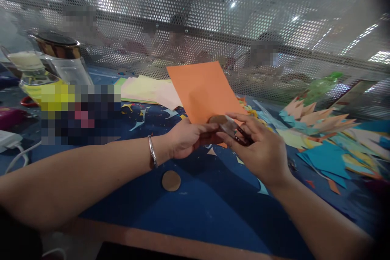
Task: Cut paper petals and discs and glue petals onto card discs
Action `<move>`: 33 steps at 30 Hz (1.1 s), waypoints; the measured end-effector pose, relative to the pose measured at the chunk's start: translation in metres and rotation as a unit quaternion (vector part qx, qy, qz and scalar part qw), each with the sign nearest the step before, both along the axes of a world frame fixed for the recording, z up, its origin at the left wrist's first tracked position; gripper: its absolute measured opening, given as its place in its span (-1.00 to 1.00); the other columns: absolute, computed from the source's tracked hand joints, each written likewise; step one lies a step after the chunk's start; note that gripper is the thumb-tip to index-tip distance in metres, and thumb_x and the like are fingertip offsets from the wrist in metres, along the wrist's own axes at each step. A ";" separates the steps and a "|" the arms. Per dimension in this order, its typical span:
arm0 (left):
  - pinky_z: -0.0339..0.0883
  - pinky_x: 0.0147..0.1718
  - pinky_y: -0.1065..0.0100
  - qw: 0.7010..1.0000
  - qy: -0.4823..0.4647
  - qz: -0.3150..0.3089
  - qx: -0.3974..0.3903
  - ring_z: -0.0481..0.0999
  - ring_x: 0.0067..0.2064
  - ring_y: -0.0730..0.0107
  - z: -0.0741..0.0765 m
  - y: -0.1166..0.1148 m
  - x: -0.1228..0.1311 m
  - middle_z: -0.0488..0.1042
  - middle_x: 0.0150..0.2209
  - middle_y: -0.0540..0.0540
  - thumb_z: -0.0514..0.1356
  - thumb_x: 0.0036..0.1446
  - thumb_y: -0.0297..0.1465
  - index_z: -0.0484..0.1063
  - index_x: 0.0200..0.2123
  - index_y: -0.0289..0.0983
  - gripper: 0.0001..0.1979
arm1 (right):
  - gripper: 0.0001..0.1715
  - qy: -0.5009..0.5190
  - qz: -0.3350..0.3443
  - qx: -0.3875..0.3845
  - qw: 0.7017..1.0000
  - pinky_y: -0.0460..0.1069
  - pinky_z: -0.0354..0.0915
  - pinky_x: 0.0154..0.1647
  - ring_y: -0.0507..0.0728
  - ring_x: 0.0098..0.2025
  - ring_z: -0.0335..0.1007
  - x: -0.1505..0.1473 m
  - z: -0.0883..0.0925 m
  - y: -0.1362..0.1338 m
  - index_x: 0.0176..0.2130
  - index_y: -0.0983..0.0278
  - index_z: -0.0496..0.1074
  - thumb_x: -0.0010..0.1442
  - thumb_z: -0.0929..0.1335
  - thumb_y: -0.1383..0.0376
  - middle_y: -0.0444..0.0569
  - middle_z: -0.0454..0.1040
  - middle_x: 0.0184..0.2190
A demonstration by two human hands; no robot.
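Observation:
An orange sheet of paper (204, 89) is held up over the blue table. My left hand (189, 136), with a bracelet at the wrist, grips its lower edge, fingers pressed together. My right hand (262, 150) is closed around dark-handled scissors (243, 136), whose blades point left toward the fingers of my left hand. A round brown disc (215, 119) is at the paper's lower edge, partly hidden by fingers and blades. Another round brown disc (171, 180) lies flat on the table below my left wrist.
Pale paper sheets (143, 89) lie behind my left hand. Bottles (68, 63) stand at the back left. Blue paper pieces (326, 160) and folded peach-coloured paper points (317, 115) are at the right. Scraps litter the blue table (198, 211). A perforated screen (207, 20) rises behind.

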State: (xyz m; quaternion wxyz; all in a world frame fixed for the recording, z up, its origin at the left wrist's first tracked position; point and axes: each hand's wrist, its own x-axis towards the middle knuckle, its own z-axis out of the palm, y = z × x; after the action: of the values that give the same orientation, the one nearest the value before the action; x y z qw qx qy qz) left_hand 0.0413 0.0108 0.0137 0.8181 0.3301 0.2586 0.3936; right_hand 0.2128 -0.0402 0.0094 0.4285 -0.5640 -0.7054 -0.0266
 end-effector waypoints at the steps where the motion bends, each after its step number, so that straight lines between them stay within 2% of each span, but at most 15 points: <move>1: 0.53 -0.19 0.33 1.000 0.000 0.001 -0.006 0.62 -0.40 0.43 0.000 0.001 0.000 0.63 -0.36 -0.13 0.15 0.24 -0.69 0.57 -0.32 -0.40 -0.78 | -0.50 0.023 0.000 0.003 1.000 -0.03 0.32 -0.45 0.06 -0.54 0.33 0.000 -0.001 0.000 0.03 0.21 0.52 0.19 0.47 0.01 -0.18 0.41 -0.57; 6: 0.54 -0.13 0.28 1.000 0.012 -0.006 -0.012 0.67 -0.33 0.34 -0.002 0.005 -0.002 0.66 -0.29 -0.21 0.15 0.25 -0.67 0.58 -0.24 -0.43 -0.81 | -0.66 0.111 0.007 0.012 0.994 -0.01 0.35 -0.33 0.05 -0.44 0.35 0.004 -0.002 0.002 -0.08 0.22 0.52 0.22 0.44 0.08 -0.11 0.49 -0.42; 9: 0.53 -0.13 0.26 1.000 0.001 0.004 0.005 0.66 -0.32 0.33 -0.004 0.007 -0.002 0.66 -0.24 -0.21 0.18 0.22 -0.67 0.58 -0.20 -0.42 -0.81 | -0.70 0.101 -0.017 0.007 0.995 -0.01 0.30 -0.41 0.04 -0.49 0.31 0.006 0.002 0.003 -0.23 0.22 0.53 0.20 0.45 0.06 -0.12 0.46 -0.48; 12: 0.54 -0.15 0.21 0.999 -0.005 0.032 0.018 0.64 -0.34 0.33 -0.006 0.009 -0.002 0.65 -0.25 -0.19 0.19 0.17 -0.68 0.58 -0.25 -0.39 -0.81 | -0.65 0.099 -0.012 -0.032 0.995 -0.03 0.27 -0.47 0.03 -0.52 0.29 0.009 0.006 0.002 -0.34 0.23 0.50 0.16 0.47 0.00 -0.12 0.45 -0.52; 16: 0.53 -0.20 0.22 0.995 0.025 0.091 0.041 0.60 -0.37 0.37 -0.008 0.013 -0.004 0.61 -0.36 -0.13 0.21 0.09 -0.68 0.54 -0.42 -0.38 -0.84 | -0.59 0.144 0.028 -0.118 0.982 -0.06 0.23 -0.60 0.00 -0.62 0.26 0.012 0.010 0.003 -0.37 0.22 0.45 0.13 0.49 -0.05 -0.19 0.36 -0.62; 20: 0.50 -0.21 0.26 0.989 0.052 0.132 0.038 0.61 -0.34 0.37 -0.005 0.015 -0.007 0.62 -0.32 -0.14 0.28 0.04 -0.64 0.59 -0.32 -0.38 -0.86 | -0.56 0.147 0.050 -0.191 0.969 -0.06 0.20 -0.67 0.00 -0.72 0.21 0.013 0.008 0.005 -0.36 0.22 0.42 0.14 0.48 -0.07 -0.24 0.28 -0.73; 24: 0.50 -0.24 0.28 0.992 0.046 0.114 0.032 0.61 -0.35 0.38 -0.002 0.012 -0.006 0.62 -0.30 -0.15 0.30 0.06 -0.65 0.58 -0.30 -0.40 -0.87 | -0.54 0.120 0.042 -0.179 0.976 -0.06 0.14 -0.68 -0.01 -0.71 0.17 0.013 0.004 0.009 -0.42 0.22 0.38 0.15 0.47 -0.08 -0.24 0.27 -0.70; 26: 0.50 -0.27 0.27 0.994 0.038 0.095 0.036 0.60 -0.39 0.38 -0.002 0.011 -0.005 0.61 -0.34 -0.14 0.30 0.06 -0.66 0.56 -0.33 -0.40 -0.89 | -0.59 0.098 0.035 -0.138 0.985 -0.06 0.17 -0.62 0.00 -0.63 0.22 0.012 0.003 0.010 -0.38 0.23 0.43 0.16 0.47 -0.05 -0.21 0.29 -0.63; 29: 0.52 -0.30 0.27 0.994 0.047 0.092 0.021 0.61 -0.41 0.35 -0.002 0.009 -0.004 0.61 -0.36 -0.15 0.28 0.07 -0.68 0.55 -0.35 -0.40 -0.89 | -0.66 0.105 0.052 -0.101 0.988 -0.03 0.33 -0.45 0.07 -0.48 0.38 0.008 0.000 0.010 -0.18 0.22 0.51 0.16 0.48 0.04 -0.15 0.43 -0.51; 33: 0.52 -0.34 0.33 0.995 0.080 0.059 0.018 0.61 -0.42 0.37 -0.003 0.008 -0.005 0.62 -0.38 -0.16 0.23 0.11 -0.67 0.57 -0.34 -0.38 -0.85 | -0.42 0.148 0.104 -0.154 0.971 0.05 0.48 -0.24 0.16 -0.32 0.56 0.003 -0.004 0.010 0.11 0.19 0.44 0.15 0.48 0.06 -0.06 0.60 -0.34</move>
State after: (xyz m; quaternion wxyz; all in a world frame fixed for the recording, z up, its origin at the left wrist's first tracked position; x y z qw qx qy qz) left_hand 0.0367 0.0187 0.0104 0.7637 0.3595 0.3349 0.4187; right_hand 0.2157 -0.0305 0.0050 0.4369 -0.5440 -0.6847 0.2107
